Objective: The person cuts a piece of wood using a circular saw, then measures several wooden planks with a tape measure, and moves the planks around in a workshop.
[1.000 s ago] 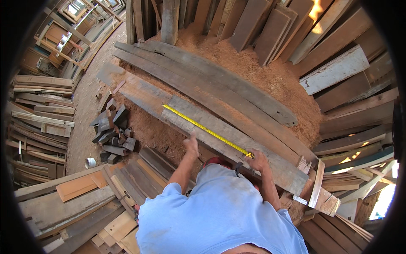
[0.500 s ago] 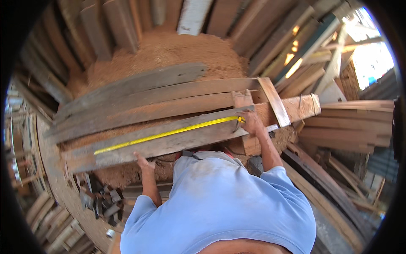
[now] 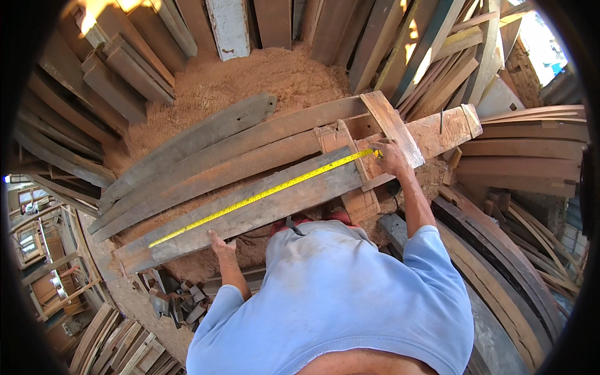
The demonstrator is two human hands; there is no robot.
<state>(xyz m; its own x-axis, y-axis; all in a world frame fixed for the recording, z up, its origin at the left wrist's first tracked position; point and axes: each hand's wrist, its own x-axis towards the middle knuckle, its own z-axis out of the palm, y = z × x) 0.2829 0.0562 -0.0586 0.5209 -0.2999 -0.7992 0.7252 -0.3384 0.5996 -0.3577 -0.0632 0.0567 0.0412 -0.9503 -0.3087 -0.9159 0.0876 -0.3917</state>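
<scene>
A weathered grey board (image 3: 269,212) lies at a slant before me, with a yellow tape (image 3: 262,194) stretched along its top from near the left end to past the right end. My right hand (image 3: 392,161) is closed round the yellow tape-measure case (image 3: 377,153), just beyond that end, over a rough timber. My left hand (image 3: 222,245) grips the near edge of the board, below the tape, its fingers partly hidden.
Longer planks (image 3: 212,156) lie beyond, with cross pieces (image 3: 381,112) at their right end and reddish sawdust (image 3: 212,75) behind. Leaning boards (image 3: 231,28) ring the back. Timber stacks (image 3: 519,169) crowd the right; dark offcuts (image 3: 181,300) lie at lower left.
The view has swung rightward since a second ago. My right hand has drawn the tape out further, past the board's right end; my left hand has settled on the near edge.
</scene>
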